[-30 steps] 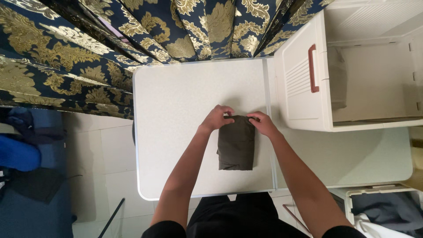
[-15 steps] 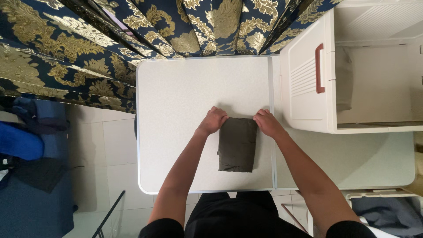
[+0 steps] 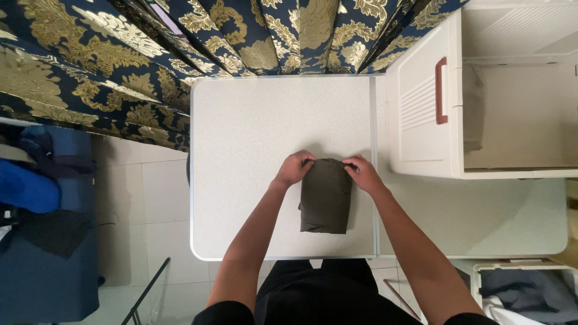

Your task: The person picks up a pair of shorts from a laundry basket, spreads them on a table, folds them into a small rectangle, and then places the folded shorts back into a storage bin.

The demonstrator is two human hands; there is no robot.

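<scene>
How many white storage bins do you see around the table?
2. One large white bin with a red handle stands on the white table at right; another bin, holding cloth, sits on the floor below, partly cropped.

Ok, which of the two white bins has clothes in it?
The low bin at the bottom right, beside the table's near edge: dark grey cloth lies in it. The big bin with the red handle, standing on the table, looks bare inside.
</scene>
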